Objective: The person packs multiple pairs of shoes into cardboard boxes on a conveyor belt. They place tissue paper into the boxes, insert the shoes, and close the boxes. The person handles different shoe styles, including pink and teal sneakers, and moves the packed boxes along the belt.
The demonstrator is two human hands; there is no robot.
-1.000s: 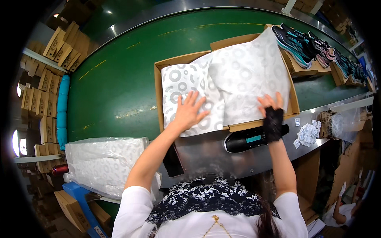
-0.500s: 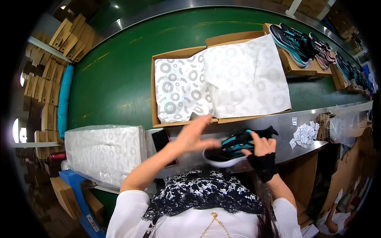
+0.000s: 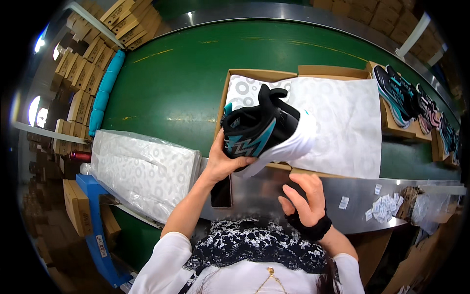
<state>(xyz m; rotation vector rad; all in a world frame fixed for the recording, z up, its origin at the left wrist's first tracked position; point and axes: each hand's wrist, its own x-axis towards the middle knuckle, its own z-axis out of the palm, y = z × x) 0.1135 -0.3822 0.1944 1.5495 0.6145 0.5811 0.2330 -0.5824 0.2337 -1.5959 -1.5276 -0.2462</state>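
My left hand [image 3: 221,159] grips a black and teal sports shoe [image 3: 250,137] with a white sole. The shoe is tilted and held up over the near left part of an open cardboard shoe box [image 3: 264,75]. Patterned white tissue paper [image 3: 342,117] lines that box and spreads over its right side. Nearer to me, my right hand [image 3: 307,198] hovers over the metal edge of the bench, fingers apart and bent, holding nothing. A black wrist covering is on it. The shoe hides part of the paper.
A plastic-wrapped stack of patterned paper [image 3: 147,164] lies at left, with a dark phone [image 3: 222,192] beside it. Small white packets [image 3: 385,208] are heaped at right; a single packet [image 3: 344,202] lies apart. More shoes [image 3: 391,93] stand on boxes at far right.
The shoe has passed from my right hand to my left and risen over the box. My right hand has let go. The whole view has shifted, and another loose packet shows on the metal.
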